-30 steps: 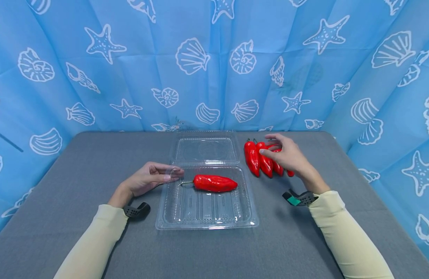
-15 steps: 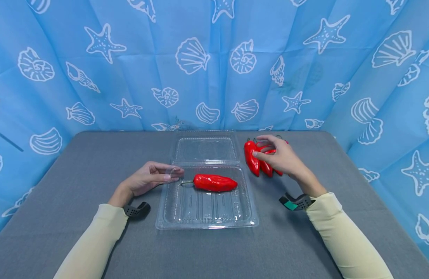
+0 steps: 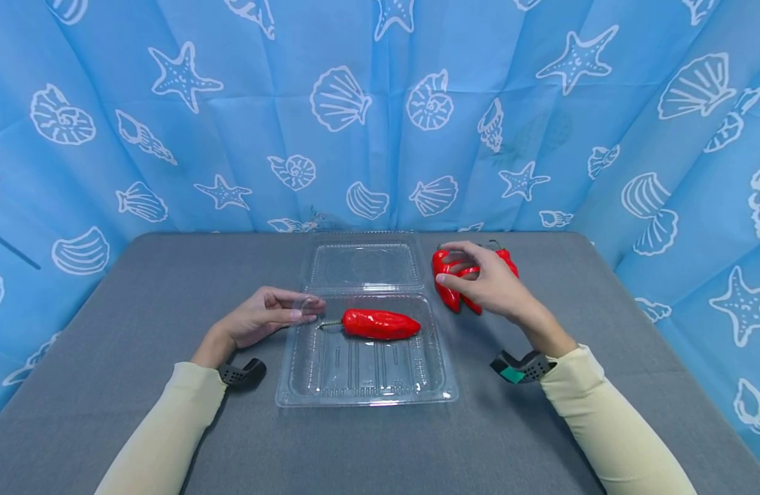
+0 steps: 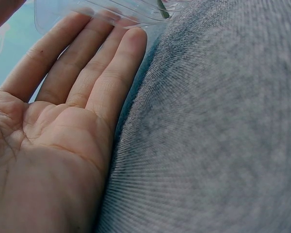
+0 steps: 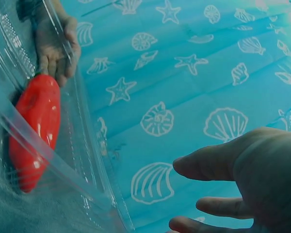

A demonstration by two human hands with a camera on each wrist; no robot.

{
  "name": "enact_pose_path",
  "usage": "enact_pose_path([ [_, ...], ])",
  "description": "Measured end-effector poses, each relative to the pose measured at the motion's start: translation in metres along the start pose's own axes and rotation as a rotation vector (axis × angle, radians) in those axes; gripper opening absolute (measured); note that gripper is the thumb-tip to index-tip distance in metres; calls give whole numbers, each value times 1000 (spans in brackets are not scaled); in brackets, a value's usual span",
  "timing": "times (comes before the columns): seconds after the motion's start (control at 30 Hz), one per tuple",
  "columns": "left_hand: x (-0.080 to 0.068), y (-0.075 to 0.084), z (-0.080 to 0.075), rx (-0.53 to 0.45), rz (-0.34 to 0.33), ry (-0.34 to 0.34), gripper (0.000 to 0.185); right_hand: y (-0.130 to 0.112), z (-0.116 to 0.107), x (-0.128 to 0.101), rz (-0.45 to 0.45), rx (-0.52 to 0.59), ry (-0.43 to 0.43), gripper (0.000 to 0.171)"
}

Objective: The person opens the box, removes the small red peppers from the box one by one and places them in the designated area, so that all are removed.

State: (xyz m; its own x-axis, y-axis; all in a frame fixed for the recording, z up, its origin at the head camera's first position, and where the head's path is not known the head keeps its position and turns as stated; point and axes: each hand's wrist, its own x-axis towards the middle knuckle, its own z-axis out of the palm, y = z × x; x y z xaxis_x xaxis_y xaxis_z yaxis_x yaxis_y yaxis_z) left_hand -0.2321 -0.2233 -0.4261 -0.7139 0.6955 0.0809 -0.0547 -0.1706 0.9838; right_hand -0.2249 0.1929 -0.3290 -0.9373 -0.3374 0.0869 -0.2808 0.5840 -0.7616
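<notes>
A clear plastic clamshell container [image 3: 366, 357] lies open on the grey table [image 3: 139, 289], its lid [image 3: 363, 265] folded back flat toward the blue seashell-print curtain [image 3: 355, 110]. Inside the tray, near its far edge, lies one glossy red pepper [image 3: 380, 324], long and plump, tapering to a blunt tip on the right, with a thin dark stem pointing left.

The left hand [image 3: 262, 316] rests on the table at the tray's left rim, palm up and fingers nearly straight; the fingertips [image 4: 128, 36] touch the clear plastic edge without curling round it.

The right hand [image 3: 488, 282] sits over a cluster of red peppers [image 3: 449, 289] just right of the lid. They are the same shiny red, with dark green stems toward the curtain. The fingers are bent over the peppers, the thumb beneath and the index finger across the top, and one pepper [image 3: 507, 261] shows behind the knuckles. From the head view the hand appears to be gripping peppers from the cluster, though how many it holds cannot be told. The right wrist view shows the fingers partly spread, with no pepper visible between them.
</notes>
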Motion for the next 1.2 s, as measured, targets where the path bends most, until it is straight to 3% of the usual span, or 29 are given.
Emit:
enact_pose_path([
  [0.53,1,-4,-3,24,8,0,40,-8,20,-5,-67,0,-27,58],
  [1.2,1,-1,0,-4,9,-8,40,-17,49,-11,-142,141,-131,57],
])
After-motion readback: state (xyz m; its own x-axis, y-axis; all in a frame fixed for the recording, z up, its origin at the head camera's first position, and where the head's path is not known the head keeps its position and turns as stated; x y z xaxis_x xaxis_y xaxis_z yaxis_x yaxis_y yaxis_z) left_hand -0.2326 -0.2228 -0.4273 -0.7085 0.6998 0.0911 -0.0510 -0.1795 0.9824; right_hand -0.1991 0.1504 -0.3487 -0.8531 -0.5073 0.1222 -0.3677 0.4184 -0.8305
